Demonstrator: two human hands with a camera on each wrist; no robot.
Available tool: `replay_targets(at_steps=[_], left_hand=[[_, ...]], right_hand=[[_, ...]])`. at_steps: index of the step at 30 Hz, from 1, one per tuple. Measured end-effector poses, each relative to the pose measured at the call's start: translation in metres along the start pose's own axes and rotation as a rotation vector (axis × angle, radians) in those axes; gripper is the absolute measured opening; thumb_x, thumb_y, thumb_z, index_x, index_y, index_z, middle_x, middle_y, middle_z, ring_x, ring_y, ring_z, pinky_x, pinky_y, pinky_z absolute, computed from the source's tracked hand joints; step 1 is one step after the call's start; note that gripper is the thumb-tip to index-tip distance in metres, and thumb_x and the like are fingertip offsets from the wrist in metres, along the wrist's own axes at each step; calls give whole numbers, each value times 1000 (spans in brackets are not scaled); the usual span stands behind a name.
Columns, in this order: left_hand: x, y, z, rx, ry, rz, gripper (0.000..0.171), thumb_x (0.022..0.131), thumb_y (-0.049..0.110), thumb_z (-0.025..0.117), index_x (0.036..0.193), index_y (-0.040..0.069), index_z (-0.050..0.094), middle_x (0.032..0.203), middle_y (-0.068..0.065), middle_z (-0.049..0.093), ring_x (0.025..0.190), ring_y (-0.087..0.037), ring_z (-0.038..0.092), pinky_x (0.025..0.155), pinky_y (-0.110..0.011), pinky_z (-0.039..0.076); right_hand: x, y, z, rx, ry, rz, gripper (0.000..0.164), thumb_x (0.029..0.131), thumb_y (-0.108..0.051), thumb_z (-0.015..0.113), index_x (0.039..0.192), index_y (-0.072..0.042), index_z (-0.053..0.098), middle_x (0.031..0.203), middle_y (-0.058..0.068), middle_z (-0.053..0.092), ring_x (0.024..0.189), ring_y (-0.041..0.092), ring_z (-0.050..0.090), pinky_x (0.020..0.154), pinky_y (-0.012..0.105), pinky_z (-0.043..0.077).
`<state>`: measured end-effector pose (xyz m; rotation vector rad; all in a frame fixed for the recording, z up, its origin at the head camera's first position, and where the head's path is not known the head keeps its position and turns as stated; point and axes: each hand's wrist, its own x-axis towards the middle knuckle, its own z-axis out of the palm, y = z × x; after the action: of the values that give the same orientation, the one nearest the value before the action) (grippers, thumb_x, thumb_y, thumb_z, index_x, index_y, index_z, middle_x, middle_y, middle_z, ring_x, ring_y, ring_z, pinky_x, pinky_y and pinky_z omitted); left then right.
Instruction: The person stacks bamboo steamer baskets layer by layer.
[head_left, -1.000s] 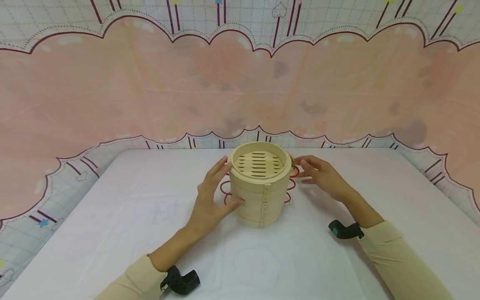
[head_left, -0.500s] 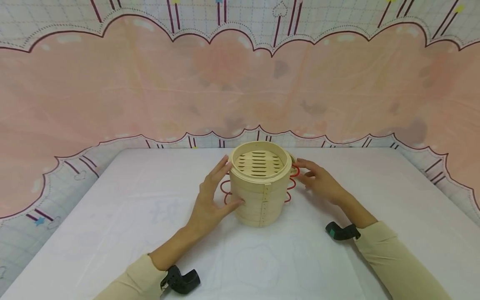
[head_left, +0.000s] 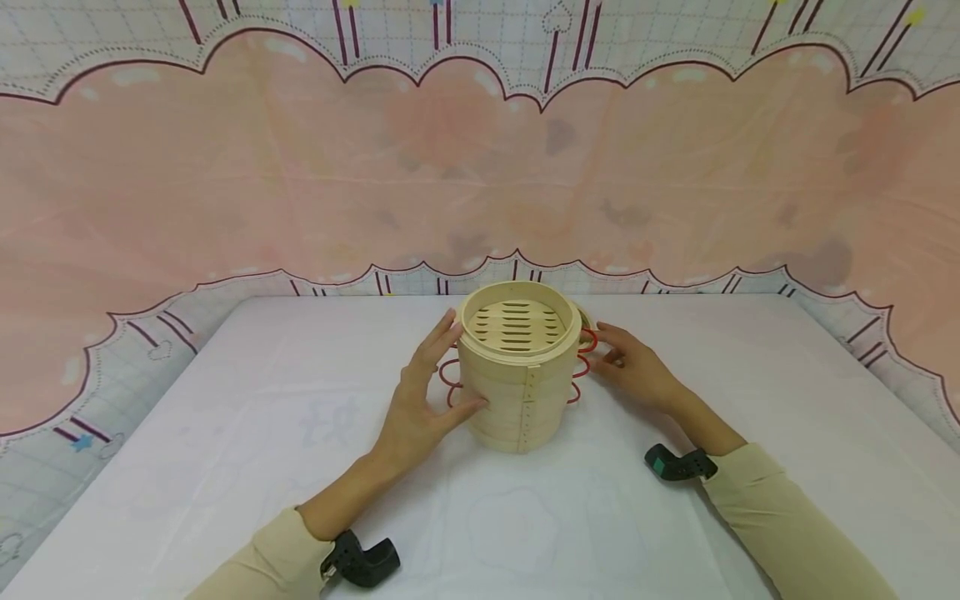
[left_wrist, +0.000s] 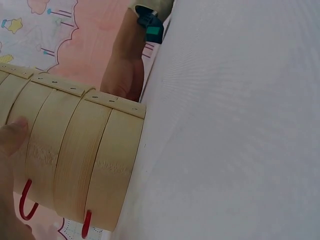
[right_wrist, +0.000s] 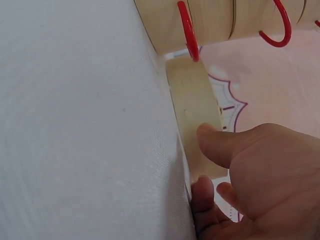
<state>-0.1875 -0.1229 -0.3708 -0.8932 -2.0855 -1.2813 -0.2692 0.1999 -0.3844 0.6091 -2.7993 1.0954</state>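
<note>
A stack of bamboo steamer baskets (head_left: 517, 392) stands upright on the white table, its slotted top tier uncovered. Red loop handles stick out on both sides. My left hand (head_left: 420, 400) holds the stack from the left, thumb on the front wall and fingers along the far left side. Behind the stack to the right, a low round bamboo piece, seemingly the steamer lid (right_wrist: 192, 100), rests on the table, mostly hidden in the head view. My right hand (head_left: 633, 367) grips its edge. The right thumb (right_wrist: 212, 140) presses its side wall; the index finger's tip is hidden.
The white table (head_left: 315, 467) extends around the stack. A patterned pink-and-white cloth (head_left: 375, 183) hangs behind the table and along its sides. A black wrist camera (head_left: 678, 462) sits at the right cuff, another black camera (head_left: 363, 560) at the left.
My right hand has moved slightly left and down, and its spread fingers have drawn together at the lid behind the stack. The left hand and the stack stay in place.
</note>
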Motion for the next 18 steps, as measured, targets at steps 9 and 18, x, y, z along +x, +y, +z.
replay_targets(at_steps=[9,18], left_hand=[[1,1,-1,-3,-8,-20,92,73,7,83,149,21,33,157,0,23,141,-22,24,109,-52,24],[4,4,-2,-5,-14,-29,91,74,7,83,148,20,33,157,-1,23,141,-22,24,108,-52,25]], right_hand=[[1,-4,-1,12,28,68,35,87,-13,70,120,-7,59,125,19,56,95,30,58,79,42,47],[2,-2,-2,56,65,89,29,84,-11,73,110,-5,62,125,20,58,106,36,59,91,51,46]])
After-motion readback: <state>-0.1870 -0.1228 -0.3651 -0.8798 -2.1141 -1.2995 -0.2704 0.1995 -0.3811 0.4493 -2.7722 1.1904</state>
